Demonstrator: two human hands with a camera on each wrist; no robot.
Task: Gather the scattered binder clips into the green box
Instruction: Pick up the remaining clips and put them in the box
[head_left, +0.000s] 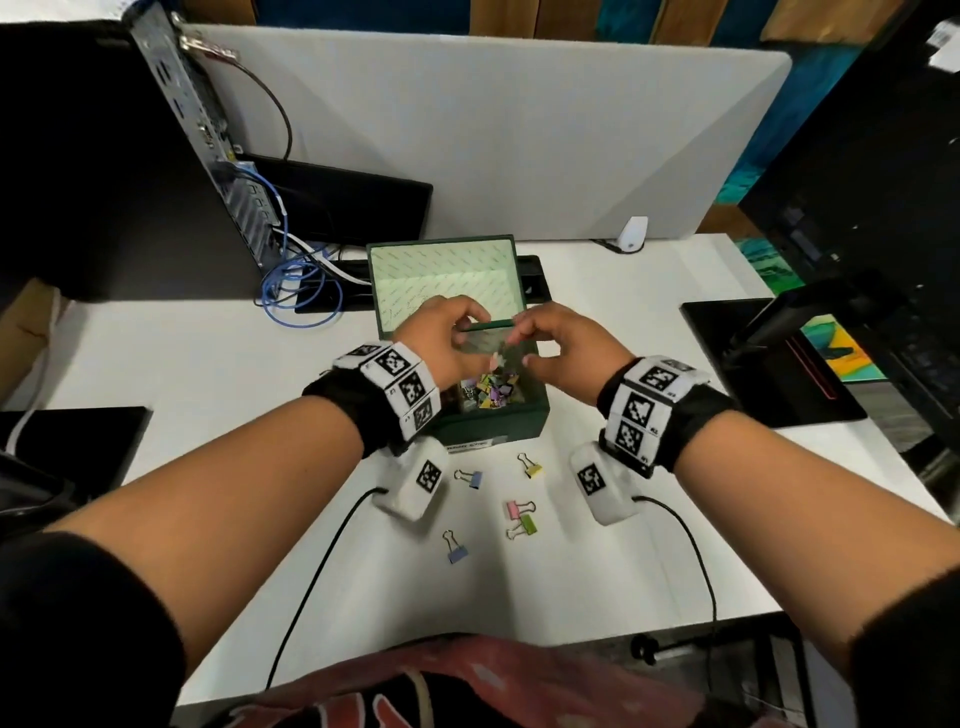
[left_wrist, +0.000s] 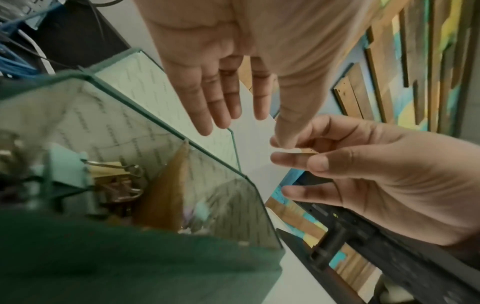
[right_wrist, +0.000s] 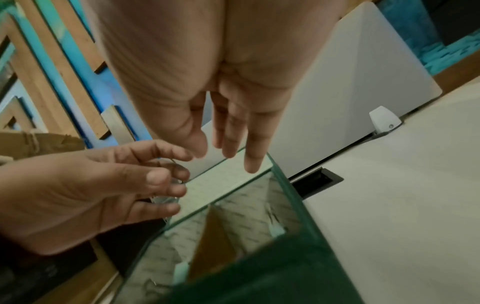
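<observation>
Hovering over the open green box, both hands meet above its far half. The left hand pinches something small between thumb and forefinger while its other fingers stay straight; the right hand has its thumb and fingers curled toward the same spot, fingertips almost touching the left's. What sits between those fingertips is blurred and too small to name, so whether the right hand truly grips it I cannot tell. A thin green edge spans between the two hands. The box stands in the middle of the white desk, its lid tipped up behind it, and a heap of coloured binder clips lies inside at the near end. Five loose clips remain on the desk just in front of the box: blue, yellow, pink, green, and another blue.
</observation>
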